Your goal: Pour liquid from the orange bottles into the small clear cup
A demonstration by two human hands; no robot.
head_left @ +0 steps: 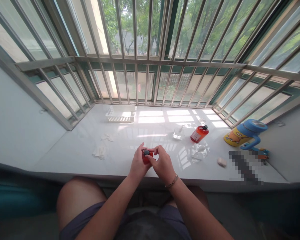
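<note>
Left hand [138, 162] wrapped round small red bottle [145, 160], black cap [146, 152] on, tightness unclear. Right hand [163, 162] touching it, grip unclear. Labelled red bottle [199, 134], also capped, beyond right hand.

This is looking like a home: a barred bay-window nook. A white sill [72, 150] is serving as the work surface, running between plain pale walls [20, 100]. Metal bars [140, 62] are lining the window, green frames [172, 30] are sitting behind them, trees [127, 33] are showing outside. Sun is throwing pane-shaped patches on the sill. Domestic cues: a lidded cartoon-print cup [236, 136] is standing at right, a white plastic basket [121, 118] is sitting near the bars, blurred teal fabric [12, 190] is filling lower left. Person is sitting in shorts [85, 213].
</note>
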